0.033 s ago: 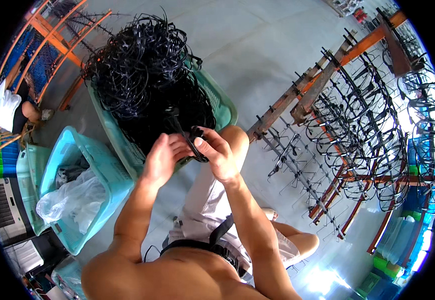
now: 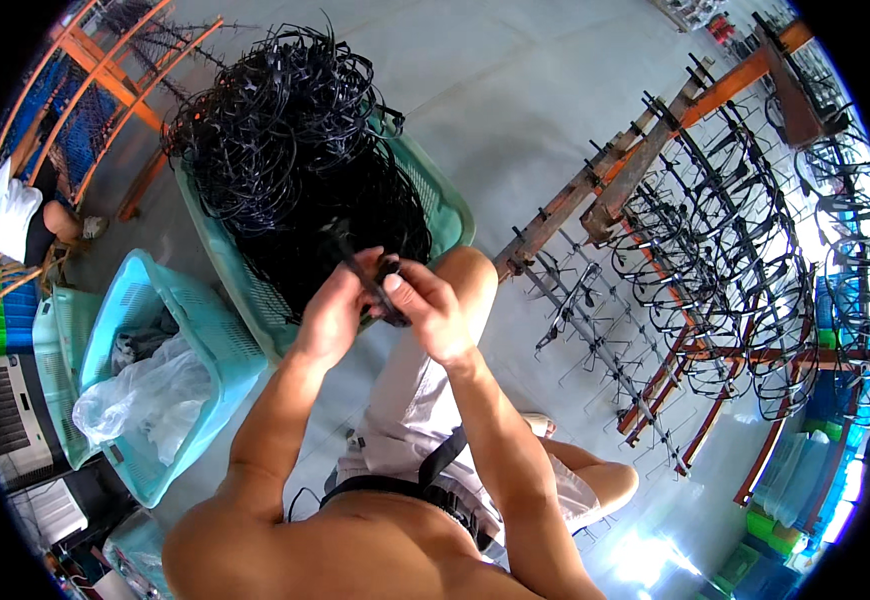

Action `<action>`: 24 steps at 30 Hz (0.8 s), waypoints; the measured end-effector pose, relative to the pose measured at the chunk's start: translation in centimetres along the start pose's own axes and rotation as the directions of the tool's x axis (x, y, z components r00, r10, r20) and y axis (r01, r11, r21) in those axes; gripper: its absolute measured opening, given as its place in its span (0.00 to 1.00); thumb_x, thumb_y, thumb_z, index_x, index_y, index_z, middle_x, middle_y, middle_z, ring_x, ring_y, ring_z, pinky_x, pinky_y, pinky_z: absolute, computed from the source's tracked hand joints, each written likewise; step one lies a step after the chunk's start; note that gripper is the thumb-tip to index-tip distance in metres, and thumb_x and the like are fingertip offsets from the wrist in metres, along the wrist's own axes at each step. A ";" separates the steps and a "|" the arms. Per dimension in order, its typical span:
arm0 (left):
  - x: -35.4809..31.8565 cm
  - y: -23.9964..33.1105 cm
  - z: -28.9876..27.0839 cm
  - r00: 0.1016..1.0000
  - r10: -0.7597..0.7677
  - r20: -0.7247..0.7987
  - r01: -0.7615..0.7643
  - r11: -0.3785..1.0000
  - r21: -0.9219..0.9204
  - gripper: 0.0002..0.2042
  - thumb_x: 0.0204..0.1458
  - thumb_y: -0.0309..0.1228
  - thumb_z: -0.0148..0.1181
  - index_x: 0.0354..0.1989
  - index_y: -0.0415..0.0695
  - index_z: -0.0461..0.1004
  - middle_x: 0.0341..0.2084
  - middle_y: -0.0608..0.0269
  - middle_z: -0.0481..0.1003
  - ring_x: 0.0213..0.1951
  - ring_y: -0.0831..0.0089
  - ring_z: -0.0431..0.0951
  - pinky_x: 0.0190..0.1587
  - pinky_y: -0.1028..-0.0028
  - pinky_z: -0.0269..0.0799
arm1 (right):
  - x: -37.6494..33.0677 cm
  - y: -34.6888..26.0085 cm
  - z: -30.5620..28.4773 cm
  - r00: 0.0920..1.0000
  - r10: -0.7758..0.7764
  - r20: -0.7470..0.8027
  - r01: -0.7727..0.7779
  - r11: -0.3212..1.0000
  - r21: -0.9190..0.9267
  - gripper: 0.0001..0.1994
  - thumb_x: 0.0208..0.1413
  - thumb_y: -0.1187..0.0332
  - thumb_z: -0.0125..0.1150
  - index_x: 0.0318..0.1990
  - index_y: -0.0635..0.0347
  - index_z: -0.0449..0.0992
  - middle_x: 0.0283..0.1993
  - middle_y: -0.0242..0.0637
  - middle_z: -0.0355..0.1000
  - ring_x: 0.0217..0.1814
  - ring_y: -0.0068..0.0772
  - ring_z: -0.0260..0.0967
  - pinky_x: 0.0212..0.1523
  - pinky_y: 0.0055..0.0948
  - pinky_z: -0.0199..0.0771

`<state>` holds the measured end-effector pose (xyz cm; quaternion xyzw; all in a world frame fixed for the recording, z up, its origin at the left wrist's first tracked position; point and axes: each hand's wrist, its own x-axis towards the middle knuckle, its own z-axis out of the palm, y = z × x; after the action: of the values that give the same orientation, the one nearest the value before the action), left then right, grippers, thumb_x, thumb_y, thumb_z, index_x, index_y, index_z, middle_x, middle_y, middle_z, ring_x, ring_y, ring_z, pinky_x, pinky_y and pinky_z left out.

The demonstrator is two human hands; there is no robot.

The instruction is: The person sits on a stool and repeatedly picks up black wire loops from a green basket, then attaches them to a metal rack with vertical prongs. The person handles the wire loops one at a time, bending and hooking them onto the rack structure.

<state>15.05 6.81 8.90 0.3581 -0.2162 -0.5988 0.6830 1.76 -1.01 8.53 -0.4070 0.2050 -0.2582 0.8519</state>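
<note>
My left hand (image 2: 330,312) and my right hand (image 2: 433,305) meet in front of me, both closed on a thin black eyeglass-frame part (image 2: 355,262) that sticks up between them. Right behind the hands stands a green plastic basket (image 2: 452,215) heaped with a tangled pile of black eyeglass frames (image 2: 290,140). My knee rises just under the right hand. I cannot tell how the fingers sit on the part.
A light blue basket (image 2: 210,330) holding a clear plastic bag (image 2: 145,395) stands at my left. Orange wooden racks hung with black frames (image 2: 725,250) fill the right side. A seated person in white (image 2: 10,215) is at the far left, beside an orange rack (image 2: 105,70).
</note>
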 end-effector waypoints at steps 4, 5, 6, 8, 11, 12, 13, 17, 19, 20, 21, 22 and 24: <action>0.8 -1.4 1.2 0.996 0.086 0.003 -0.085 0.985 0.150 0.17 0.58 0.32 0.48 0.52 0.34 0.67 0.51 0.52 0.70 0.54 0.67 0.69 0.58 0.68 0.62 | -1.4 1.1 -0.3 0.980 -0.091 -0.175 0.035 0.954 -0.298 0.13 0.63 0.62 0.51 0.39 0.66 0.72 0.27 0.25 0.65 0.29 0.14 0.58 0.28 0.17 0.61; 0.9 -1.9 1.6 0.995 0.100 0.022 -0.103 0.979 0.177 0.17 0.58 0.31 0.48 0.52 0.34 0.68 0.51 0.52 0.70 0.54 0.67 0.69 0.58 0.68 0.62 | -1.7 1.0 -0.7 0.968 -0.098 -0.231 0.032 0.961 -0.275 0.14 0.63 0.62 0.51 0.37 0.66 0.72 0.25 0.23 0.63 0.27 0.13 0.56 0.26 0.17 0.58; 0.7 -2.7 1.7 0.990 0.120 0.078 -0.129 0.984 0.126 0.16 0.59 0.33 0.48 0.49 0.33 0.69 0.52 0.51 0.70 0.53 0.67 0.69 0.57 0.68 0.63 | -2.1 0.8 -1.1 0.962 -0.110 -0.249 0.042 0.964 -0.261 0.14 0.63 0.61 0.51 0.35 0.65 0.72 0.24 0.24 0.63 0.26 0.14 0.55 0.26 0.17 0.57; 0.5 -3.1 3.4 0.995 0.104 -0.006 -0.101 0.979 0.179 0.16 0.58 0.35 0.50 0.49 0.35 0.70 0.47 0.52 0.74 0.48 0.67 0.74 0.53 0.69 0.67 | -4.0 -0.7 -0.7 0.940 -0.118 -0.319 0.047 0.974 -0.221 0.14 0.63 0.60 0.51 0.32 0.63 0.72 0.23 0.24 0.63 0.26 0.15 0.54 0.27 0.18 0.57; -0.3 -2.5 6.1 0.981 0.060 -0.184 -0.050 0.997 0.060 0.18 0.59 0.43 0.48 0.50 0.46 0.71 0.30 0.63 0.75 0.31 0.72 0.74 0.42 0.68 0.70 | -7.1 -1.7 -2.2 0.879 -0.115 -0.463 0.214 0.963 0.167 0.13 0.63 0.62 0.49 0.32 0.62 0.71 0.27 0.31 0.68 0.26 0.21 0.61 0.28 0.20 0.62; -0.4 -2.1 3.8 0.996 -0.023 0.087 0.046 0.964 -0.261 0.19 0.59 0.44 0.48 0.57 0.55 0.66 0.19 0.73 0.62 0.22 0.75 0.62 0.37 0.67 0.70 | -9.1 -3.9 -2.4 0.869 -0.102 -0.484 0.266 0.922 0.283 0.12 0.62 0.62 0.50 0.36 0.63 0.70 0.31 0.37 0.70 0.26 0.26 0.66 0.28 0.23 0.69; -1.0 -1.3 3.2 0.973 -0.025 0.228 0.129 0.883 -0.451 0.22 0.59 0.45 0.48 0.62 0.62 0.60 0.20 0.71 0.53 0.21 0.75 0.54 0.32 0.68 0.68 | -11.6 -6.3 -2.4 0.866 -0.082 -0.494 0.310 0.863 0.399 0.11 0.61 0.62 0.51 0.40 0.63 0.69 0.36 0.42 0.73 0.27 0.30 0.71 0.28 0.26 0.75; -1.4 -1.0 6.6 0.911 -0.092 0.403 0.249 0.901 -0.356 0.27 0.53 0.31 0.58 0.63 0.59 0.59 0.30 0.63 0.55 0.23 0.77 0.56 0.25 0.76 0.63 | -19.9 -10.1 -6.0 0.779 -0.402 -0.481 0.621 0.601 0.503 0.12 0.60 0.62 0.53 0.40 0.63 0.68 0.37 0.42 0.71 0.20 0.25 0.64 0.20 0.24 0.70; -0.6 -2.7 7.9 0.889 -0.075 0.451 -0.044 0.968 0.248 0.09 0.46 0.17 0.54 0.35 0.43 0.75 0.32 0.66 0.59 0.24 0.79 0.60 0.24 0.81 0.58 | -21.8 -11.9 -7.3 0.643 -0.454 -0.617 0.736 0.589 0.334 0.10 0.63 0.64 0.46 0.39 0.62 0.68 0.36 0.37 0.70 0.25 0.21 0.61 0.24 0.23 0.67; -0.1 -4.0 8.8 0.887 0.009 0.461 -0.189 0.919 0.346 0.08 0.46 0.18 0.55 0.33 0.42 0.76 0.32 0.66 0.62 0.25 0.79 0.62 0.23 0.82 0.58 | -21.8 -12.4 -7.9 0.620 -0.423 -0.661 0.741 0.592 0.316 0.09 0.63 0.65 0.46 0.38 0.62 0.69 0.37 0.37 0.70 0.26 0.21 0.61 0.26 0.23 0.66; 0.6 -5.7 9.6 0.873 0.091 0.478 -0.326 0.839 0.436 0.06 0.45 0.18 0.55 0.30 0.41 0.76 0.33 0.66 0.65 0.25 0.80 0.65 0.23 0.82 0.57 | -21.5 -12.8 -8.6 0.596 -0.390 -0.702 0.744 0.597 0.301 0.09 0.63 0.66 0.46 0.38 0.61 0.69 0.37 0.37 0.70 0.28 0.21 0.62 0.27 0.23 0.66; 1.2 -7.3 9.8 0.905 0.019 0.424 -0.257 0.820 0.512 0.07 0.45 0.19 0.56 0.33 0.40 0.76 0.31 0.65 0.67 0.27 0.78 0.67 0.25 0.81 0.60 | -20.9 -12.6 -10.0 0.567 -0.367 -0.738 0.720 0.655 0.228 0.08 0.63 0.67 0.46 0.36 0.61 0.69 0.36 0.36 0.70 0.29 0.21 0.62 0.29 0.24 0.65; 2.6 -10.4 11.1 0.947 0.012 0.320 -0.238 0.694 0.679 0.11 0.43 0.21 0.59 0.38 0.39 0.76 0.28 0.62 0.69 0.29 0.75 0.69 0.31 0.77 0.64 | -19.0 -11.9 -12.6 0.619 -0.260 -0.741 0.637 0.718 0.280 0.06 0.61 0.69 0.49 0.34 0.62 0.68 0.35 0.38 0.69 0.30 0.25 0.64 0.29 0.25 0.66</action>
<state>0.55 1.46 7.98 0.4853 -0.5519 -0.4663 0.4924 -23.41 -3.24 13.32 -0.0828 0.2981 -0.6418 0.7017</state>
